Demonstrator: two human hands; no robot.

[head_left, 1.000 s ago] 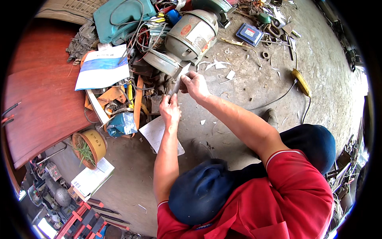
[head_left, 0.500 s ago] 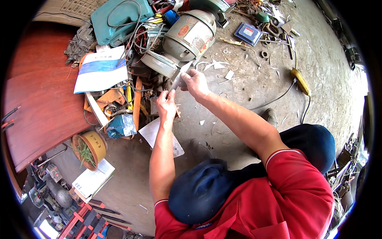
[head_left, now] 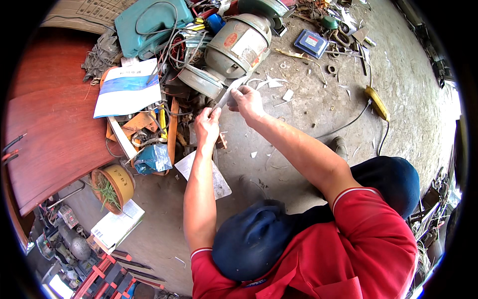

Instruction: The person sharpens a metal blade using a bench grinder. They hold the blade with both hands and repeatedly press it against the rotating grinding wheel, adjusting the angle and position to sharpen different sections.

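Observation:
A flat, pale grey strip like a blade [head_left: 227, 95] slants between my hands, its far end beside the lower wheel guard of a grey-green bench grinder [head_left: 238, 47]. My left hand [head_left: 206, 125] pinches the strip's near end between thumb and fingers. Farther along, my right hand [head_left: 248, 104] grips it, with the thumb on the upper side and fingers curled beneath. Whether the strip touches the wheel cannot be made out, since the guard and my fingers hide that spot.
Left of the grinder lie tangled cables, a teal tool case [head_left: 144, 30] and a blue-white booklet [head_left: 130, 87] over loose tools. A reddish table [head_left: 59, 129] and potted plant [head_left: 118, 182] stand at left. A yellow corded tool [head_left: 377, 103] and paper scraps lie on the floor.
The strip has shifted slightly, its far end now reaching a little farther right past the wheel guard. Both hands keep their hold, and my left forearm has moved slightly left.

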